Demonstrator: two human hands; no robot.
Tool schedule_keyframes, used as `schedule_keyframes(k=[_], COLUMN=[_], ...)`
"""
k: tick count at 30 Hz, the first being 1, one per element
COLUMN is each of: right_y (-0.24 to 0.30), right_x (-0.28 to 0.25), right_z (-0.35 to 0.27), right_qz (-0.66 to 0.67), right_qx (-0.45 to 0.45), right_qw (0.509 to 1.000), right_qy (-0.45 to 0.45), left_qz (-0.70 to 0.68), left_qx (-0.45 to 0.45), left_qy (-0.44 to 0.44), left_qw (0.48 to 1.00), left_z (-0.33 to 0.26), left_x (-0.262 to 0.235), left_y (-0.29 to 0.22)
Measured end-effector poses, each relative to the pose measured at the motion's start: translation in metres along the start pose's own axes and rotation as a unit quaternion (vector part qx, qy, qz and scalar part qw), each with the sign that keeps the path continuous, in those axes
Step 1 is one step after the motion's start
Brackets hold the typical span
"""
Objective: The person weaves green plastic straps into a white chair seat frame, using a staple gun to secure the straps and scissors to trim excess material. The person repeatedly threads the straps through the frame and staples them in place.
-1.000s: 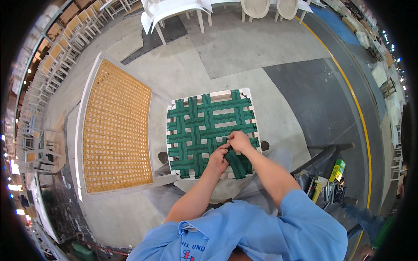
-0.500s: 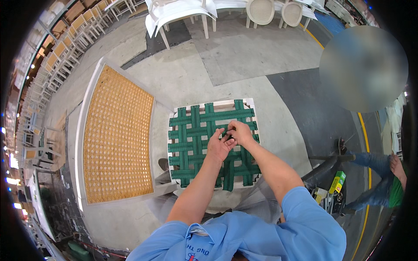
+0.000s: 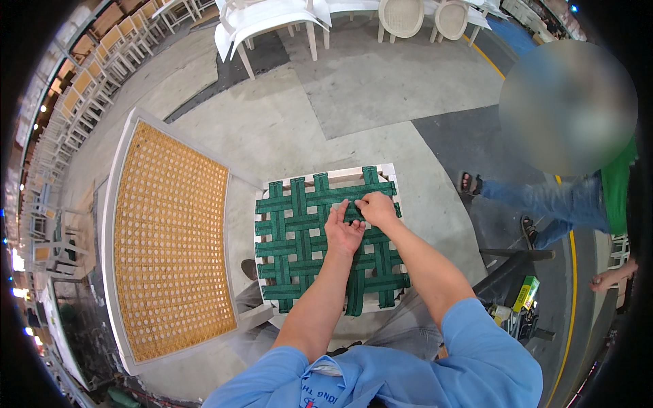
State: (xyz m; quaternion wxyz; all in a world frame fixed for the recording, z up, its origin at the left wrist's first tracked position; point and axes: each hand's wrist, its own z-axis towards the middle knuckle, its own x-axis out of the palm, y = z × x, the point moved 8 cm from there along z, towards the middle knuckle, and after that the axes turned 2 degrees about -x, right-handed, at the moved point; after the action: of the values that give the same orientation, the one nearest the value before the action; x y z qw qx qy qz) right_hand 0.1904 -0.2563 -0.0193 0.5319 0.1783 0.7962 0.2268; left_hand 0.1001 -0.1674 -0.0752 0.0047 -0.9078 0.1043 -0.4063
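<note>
At the lower edge, blue short sleeves are seen, from which both bare forearms rise toward a square pale wooden seat frame [image 3: 389, 171] that is woven with dark green flat webbing straps [image 3: 299, 238]. The frame lies just ahead of the person, near the middle of the view, above the grey concrete floor [image 3: 381, 88]. The left hand [image 3: 343, 231] is laid on the weave, its fingers held together and pointing up toward the far rail. The right hand [image 3: 375, 207] is set just beside it, touching it, with fingertips curled and pinched on a green strap near the frame's upper middle; what exactly is pinched between them cannot be told.

To the left of the frame, a large rectangular panel of honey-coloured cane mesh in a white border [image 3: 170, 238] is laid flat. To the right, low down, a small yellow-green box-shaped package [image 3: 525, 294] is seen standing tilted among dark metal parts. Further right, another person in blue jeans, sandals and a green top [image 3: 564, 197] is seen standing on a dark floor patch beside a curved yellow floor line [image 3: 570, 299].

At the far edge, white plastic chairs [image 3: 265, 20] are seen, and rows of cane-backed chairs [image 3: 75, 81] are ranged along the far left.
</note>
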Motion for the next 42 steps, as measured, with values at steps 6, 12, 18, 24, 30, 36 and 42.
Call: schedule_keyframes(k=[6,12,18,24,30,36,42], right_y=[0.020,-0.025,-0.009,-0.008,0.002,0.002,0.001], right_x=[0.016,0.008,0.010,0.017,0.015,0.020,0.010], right_z=[0.010,0.015,0.014,0.004,0.003,0.002,0.012], right_qz=[0.093,0.335,0.447,0.529,0.460,0.511,0.390], right_qx=[0.019,0.150,0.125,0.113,0.042,0.024,-0.029], right_qw=[0.995,0.928,0.883,0.831,0.883,0.858,0.919], right_qy=[0.011,0.067,0.062,0.131,0.089,0.043,-0.038], left_qz=[0.056,0.645,0.736,0.691,0.574,0.562,0.555], left_qx=[0.006,0.057,0.045,-0.016,0.246,0.166,0.168], left_qy=[-0.042,-0.062,0.050,0.090,-0.042,-0.034,-0.018], left_qw=[0.998,0.759,0.673,0.717,0.780,0.809,0.815], left_z=[-0.016,-0.122,-0.167,-0.136,-0.048,0.008,0.015], left_x=[0.002,-0.069,-0.118,-0.089,0.015,0.044,0.054], left_y=[-0.018,-0.001,0.061,0.050,-0.071,-0.085,-0.092])
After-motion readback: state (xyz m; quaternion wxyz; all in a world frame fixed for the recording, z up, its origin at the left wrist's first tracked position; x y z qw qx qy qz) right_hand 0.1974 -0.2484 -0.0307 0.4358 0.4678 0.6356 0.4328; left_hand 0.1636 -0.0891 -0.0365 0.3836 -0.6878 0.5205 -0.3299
